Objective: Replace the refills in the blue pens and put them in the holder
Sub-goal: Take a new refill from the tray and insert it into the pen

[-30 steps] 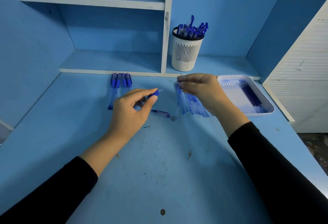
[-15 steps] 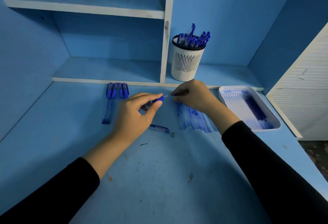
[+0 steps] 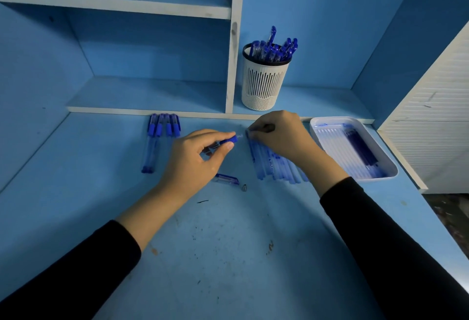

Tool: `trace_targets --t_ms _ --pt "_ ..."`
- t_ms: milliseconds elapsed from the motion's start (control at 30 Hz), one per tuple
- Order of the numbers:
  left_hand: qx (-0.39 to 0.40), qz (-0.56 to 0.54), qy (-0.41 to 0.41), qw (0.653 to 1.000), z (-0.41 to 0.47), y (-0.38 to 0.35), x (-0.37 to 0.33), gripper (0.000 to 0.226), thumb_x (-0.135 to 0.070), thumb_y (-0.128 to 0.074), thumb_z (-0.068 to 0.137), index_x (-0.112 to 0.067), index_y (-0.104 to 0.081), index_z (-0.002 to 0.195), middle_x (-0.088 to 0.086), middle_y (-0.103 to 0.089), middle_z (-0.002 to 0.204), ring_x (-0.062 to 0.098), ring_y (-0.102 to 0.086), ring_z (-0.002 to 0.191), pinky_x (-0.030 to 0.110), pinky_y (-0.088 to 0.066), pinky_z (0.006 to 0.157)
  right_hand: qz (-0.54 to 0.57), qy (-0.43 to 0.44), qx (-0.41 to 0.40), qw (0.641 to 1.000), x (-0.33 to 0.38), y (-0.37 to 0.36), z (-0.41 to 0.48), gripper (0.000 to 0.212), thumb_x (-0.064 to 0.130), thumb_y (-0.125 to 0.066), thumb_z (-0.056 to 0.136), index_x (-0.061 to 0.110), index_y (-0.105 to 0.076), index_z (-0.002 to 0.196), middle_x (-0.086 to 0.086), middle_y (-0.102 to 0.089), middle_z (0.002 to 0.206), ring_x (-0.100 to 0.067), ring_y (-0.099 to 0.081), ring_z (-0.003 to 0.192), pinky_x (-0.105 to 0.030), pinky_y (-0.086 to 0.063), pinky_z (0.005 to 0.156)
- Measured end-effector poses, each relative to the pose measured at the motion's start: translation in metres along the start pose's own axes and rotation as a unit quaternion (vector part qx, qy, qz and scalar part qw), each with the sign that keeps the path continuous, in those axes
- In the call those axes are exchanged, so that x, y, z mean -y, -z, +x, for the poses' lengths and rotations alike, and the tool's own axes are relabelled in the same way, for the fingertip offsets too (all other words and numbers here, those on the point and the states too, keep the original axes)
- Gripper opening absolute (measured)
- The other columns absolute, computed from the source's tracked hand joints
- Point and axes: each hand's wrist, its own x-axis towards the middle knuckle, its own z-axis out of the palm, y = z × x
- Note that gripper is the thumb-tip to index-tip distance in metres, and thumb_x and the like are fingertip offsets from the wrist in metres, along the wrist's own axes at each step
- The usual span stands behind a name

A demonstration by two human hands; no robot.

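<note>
Head view looks down on a scuffed blue desktop [image 3: 228, 256] with a blue-and-white shelf unit [image 3: 236, 40] beyond both hands. A white rectangular plastic tray [image 3: 390, 171] sits just to the right of the right hand [image 3: 281, 137], with clear tubes and a few dark blue ones lying inside. Behind that hand, on the low shelf, stands a white slotted round pen holder [image 3: 264, 83] filled with capped blue pens [image 3: 274, 48]. A row of clear plastic refills [image 3: 274, 165] lies partly under the right hand and wrist; the hand's fingers are curled, with the tips pinched on the far left end of the row. Four capped clear-barrelled blue pens [image 3: 162, 137] lie side by side to the left of the left hand [image 3: 193, 162]. This hand pinches a pen barrel with a blue ribbed grip [image 3: 229, 140] between thumb and forefinger, its end pointing toward the right fingertips, close but apart. A loose clear and blue pen piece [image 3: 227, 179] lies just beside the left hand's heel, and a small metal pen tip [image 3: 244, 187] lies at its right end.
</note>
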Motion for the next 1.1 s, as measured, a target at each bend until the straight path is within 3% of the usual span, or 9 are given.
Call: trace_targets --t_ms 167,367,433,500,567,700,867,1000,1100 --pt "0.005 0.003 -0.040 0.999 0.010 -0.012 -0.007 0.018 -0.014 -0.071 0.089 -0.009 -0.075 0.106 -0.002 -0.073 0.092 0.009 -0.064 0.077 0.018 -0.052 0.074 -0.019 -0.027 -0.073 0.997 -0.018 0.041 -0.021 0.008 0.016 -0.067 0.087 0.014 -0.075 0.088 0.003 -0.071 0.081 -0.008 -0.060 0.069 -0.001 -0.038 0.062" --pt "0.039 -0.004 -0.084 0.996 0.024 -0.033 -0.011 0.019 -0.012 -0.071 0.089 -0.010 -0.075 0.108 -0.005 -0.071 0.092 -0.003 -0.060 0.079 0.019 -0.053 0.075 -0.167 -0.123 -0.169 0.964 -0.071 0.076 -0.049 0.017 0.010 -0.058 0.087 0.007 -0.073 0.094 -0.012 -0.072 0.093 -0.033 -0.065 0.091 -0.029 -0.045 0.075" --pt "0.054 -0.012 -0.091 0.994 0.027 -0.041 -0.014 0.019 -0.011 -0.071 0.089 -0.010 -0.075 0.108 -0.004 -0.071 0.093 -0.001 -0.060 0.079 0.019 -0.052 0.075 -0.220 -0.155 -0.151 0.951 -0.086 0.076 -0.055 0.012 0.004 -0.054 0.083 0.003 -0.063 0.075 -0.019 -0.060 0.075 -0.040 -0.058 0.080 -0.031 -0.035 0.062" --pt "0.068 -0.019 -0.099 0.993 0.029 -0.049 -0.018 0.019 -0.011 -0.071 0.089 -0.009 -0.075 0.107 -0.001 -0.073 0.094 0.006 -0.063 0.078 0.020 -0.053 0.075 -0.250 -0.171 -0.139 0.943 -0.092 0.073 -0.058 0.014 0.000 -0.052 0.078 0.005 -0.049 0.065 -0.019 -0.052 0.069 -0.034 -0.045 0.067 -0.030 -0.023 0.058" --pt "0.080 -0.025 -0.103 0.991 0.031 -0.055 -0.021 0.018 -0.011 -0.071 0.089 -0.009 -0.076 0.106 0.000 -0.073 0.095 0.008 -0.065 0.081 0.023 -0.054 0.075 -0.261 -0.173 -0.143 0.939 -0.097 0.072 -0.059 0.009 -0.001 -0.051 0.079 0.001 -0.057 0.073 -0.024 -0.060 0.077 -0.030 -0.041 0.067 -0.029 -0.024 0.059" --pt "0.077 -0.026 -0.108 0.991 0.036 -0.059 -0.021 0.018 -0.010 -0.072 0.089 -0.009 -0.075 0.107 -0.001 -0.072 0.094 0.004 -0.063 0.080 0.025 -0.055 0.075 -0.288 -0.203 -0.128 0.927 -0.104 0.072 -0.057 0.021 -0.001 -0.050 0.086 -0.003 -0.065 0.101 -0.024 -0.063 0.098 -0.037 -0.056 0.086 -0.029 -0.029 0.064" --pt "0.044 -0.011 -0.128 0.991 0.036 -0.059 -0.017 0.016 -0.012 -0.070 0.091 -0.005 -0.075 0.105 0.002 -0.073 0.096 0.011 -0.065 0.080 0.027 -0.055 0.075 -0.282 -0.219 -0.108 0.928 -0.110 0.067 -0.055 0.019 -0.001 -0.050 0.085 0.002 -0.066 0.095 -0.011 -0.052 0.084 -0.025 -0.040 0.074 -0.030 -0.036 0.059" --pt "0.042 -0.002 -0.137 0.990 0.034 -0.058 -0.019 0.016 -0.011 -0.069 0.091 -0.004 -0.075 0.105 -0.004 -0.070 0.099 0.002 -0.062 0.085 0.018 -0.052 0.081 -0.246 -0.167 -0.182 0.937 -0.113 0.067 -0.058 0.017 -0.004 -0.049 0.079 -0.002 -0.065 0.081 -0.019 -0.061 0.083 -0.032 -0.045 0.068 -0.034 -0.033 0.057" --pt "0.052 -0.002 -0.135 0.989 0.034 -0.059 -0.019 0.017 -0.011 -0.070 0.091 -0.004 -0.075 0.105 -0.002 -0.070 0.099 0.002 -0.062 0.087 0.016 -0.051 0.083 -0.256 -0.166 -0.210 0.929 -0.116 0.074 -0.061 0.026 -0.010 -0.049 0.076 -0.003 -0.069 0.091 -0.024 -0.063 0.087 -0.039 -0.055 0.075 -0.031 -0.028 0.059"
